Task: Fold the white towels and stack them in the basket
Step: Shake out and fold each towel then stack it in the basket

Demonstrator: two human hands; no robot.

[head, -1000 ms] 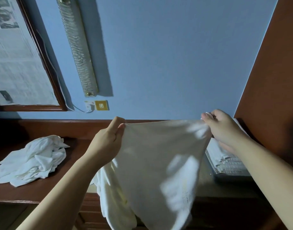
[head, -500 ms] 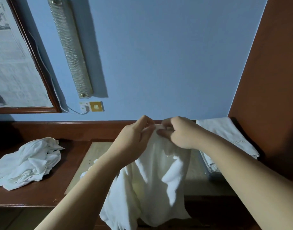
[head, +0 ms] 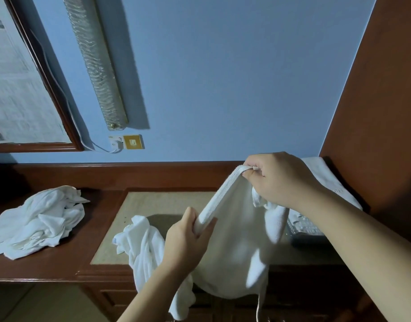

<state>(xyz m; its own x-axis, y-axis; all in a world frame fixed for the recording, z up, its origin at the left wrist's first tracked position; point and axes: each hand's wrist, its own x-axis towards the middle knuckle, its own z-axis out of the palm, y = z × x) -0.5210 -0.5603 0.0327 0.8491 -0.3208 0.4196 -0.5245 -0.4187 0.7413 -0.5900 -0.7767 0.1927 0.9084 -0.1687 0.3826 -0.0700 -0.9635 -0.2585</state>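
White towel (head: 232,247) hanging over the desk (head: 60,259): I'm pinching its corners in my right hand (head: 279,180), gripping its folded edge lower-left with my left hand (head: 188,238); basket (head: 304,231) sitting just below-right of my right hand.

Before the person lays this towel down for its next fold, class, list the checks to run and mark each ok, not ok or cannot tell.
1. Right hand pinches the towel at its top edge: ok.
2. Left hand grips the same edge lower down: ok.
3. Towel hangs flat, without bunching: not ok, the part left of the left hand is crumpled.
4. Mat on the desk has bare room for folding: ok.
5. Basket has room for another towel: cannot tell, mostly hidden.
6. Pile of towels lies apart from the mat: ok.
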